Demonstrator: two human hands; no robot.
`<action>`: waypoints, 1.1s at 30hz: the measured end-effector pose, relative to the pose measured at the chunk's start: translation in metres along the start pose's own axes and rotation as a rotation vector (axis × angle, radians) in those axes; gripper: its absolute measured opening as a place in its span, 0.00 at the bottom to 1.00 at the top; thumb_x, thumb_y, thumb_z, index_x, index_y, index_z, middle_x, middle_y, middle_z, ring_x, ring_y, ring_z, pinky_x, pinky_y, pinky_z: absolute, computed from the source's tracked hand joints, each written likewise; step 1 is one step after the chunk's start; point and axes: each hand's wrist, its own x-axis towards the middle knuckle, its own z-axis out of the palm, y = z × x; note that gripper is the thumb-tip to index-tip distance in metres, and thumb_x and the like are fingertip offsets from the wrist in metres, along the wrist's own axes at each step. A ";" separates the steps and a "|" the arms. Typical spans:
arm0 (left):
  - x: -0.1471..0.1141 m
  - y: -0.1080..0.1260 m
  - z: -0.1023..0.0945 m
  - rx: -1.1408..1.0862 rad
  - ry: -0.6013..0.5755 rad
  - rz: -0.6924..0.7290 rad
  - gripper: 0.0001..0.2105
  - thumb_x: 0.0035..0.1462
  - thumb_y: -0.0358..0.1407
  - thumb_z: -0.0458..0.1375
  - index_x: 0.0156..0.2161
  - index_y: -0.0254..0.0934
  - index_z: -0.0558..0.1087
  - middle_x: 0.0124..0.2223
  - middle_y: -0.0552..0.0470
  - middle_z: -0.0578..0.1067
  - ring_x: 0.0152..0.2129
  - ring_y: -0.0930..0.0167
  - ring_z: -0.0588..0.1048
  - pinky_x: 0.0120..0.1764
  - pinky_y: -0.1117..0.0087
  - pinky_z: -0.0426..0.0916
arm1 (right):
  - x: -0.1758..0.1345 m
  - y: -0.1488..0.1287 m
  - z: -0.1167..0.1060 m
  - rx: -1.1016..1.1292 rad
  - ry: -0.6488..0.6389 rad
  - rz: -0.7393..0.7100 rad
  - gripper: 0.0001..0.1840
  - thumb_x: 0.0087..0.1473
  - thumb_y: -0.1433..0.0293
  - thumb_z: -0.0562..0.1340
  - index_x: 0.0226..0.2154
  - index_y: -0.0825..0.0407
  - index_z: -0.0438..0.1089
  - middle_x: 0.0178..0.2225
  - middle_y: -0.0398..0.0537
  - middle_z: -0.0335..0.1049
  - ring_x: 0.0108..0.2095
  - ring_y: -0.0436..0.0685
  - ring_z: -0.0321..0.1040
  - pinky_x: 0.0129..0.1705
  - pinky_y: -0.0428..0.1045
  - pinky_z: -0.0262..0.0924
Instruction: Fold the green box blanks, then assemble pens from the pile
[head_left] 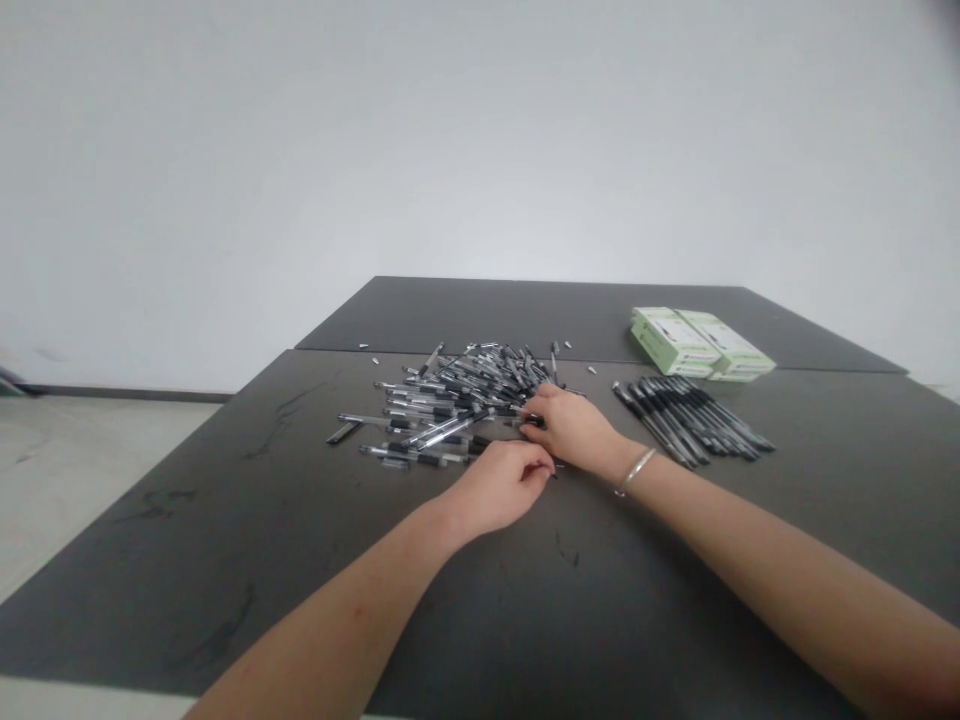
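Note:
A loose heap of clear-barrelled pens with black grips point(457, 395) lies mid-table, pointing in many directions. My left hand point(506, 485) rests at the near right side of the heap, fingers pinched together. A small dark tip pokes out by its fingertips, but what it belongs to is hidden. Just beyond and touching the heap's right edge, my right hand point(574, 425) has its fingers bent closed among the pens. Whatever lies between them is covered by the hand. To the right, a row of capped pens point(690, 418) lies side by side.
Two green and white boxes point(701, 343) stand behind the row of pens. Several small pale pieces point(592, 370) are scattered around the heap. The dark table point(300, 560) has a seam across it and scuff marks; a white wall rises behind.

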 end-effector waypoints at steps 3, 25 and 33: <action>0.000 0.001 -0.001 0.002 0.015 0.005 0.11 0.54 0.28 0.52 0.36 0.35 0.78 0.32 0.50 0.79 0.26 0.71 0.74 0.33 0.72 0.65 | -0.002 -0.001 -0.002 -0.052 0.010 -0.027 0.12 0.58 0.65 0.56 0.35 0.51 0.74 0.39 0.50 0.70 0.32 0.54 0.69 0.31 0.47 0.54; 0.006 -0.035 -0.037 0.610 0.467 -0.111 0.13 0.58 0.27 0.52 0.44 0.37 0.74 0.46 0.48 0.76 0.45 0.62 0.69 0.49 0.59 0.63 | -0.040 0.028 -0.010 0.500 0.071 0.183 0.10 0.54 0.66 0.57 0.32 0.52 0.73 0.27 0.45 0.74 0.27 0.53 0.67 0.30 0.46 0.55; 0.008 -0.042 -0.036 0.640 0.361 -0.170 0.10 0.59 0.33 0.54 0.42 0.38 0.76 0.46 0.48 0.76 0.44 0.63 0.71 0.49 0.60 0.62 | -0.047 0.033 -0.003 0.408 0.040 0.207 0.11 0.55 0.67 0.57 0.35 0.52 0.74 0.30 0.48 0.76 0.27 0.54 0.68 0.30 0.46 0.56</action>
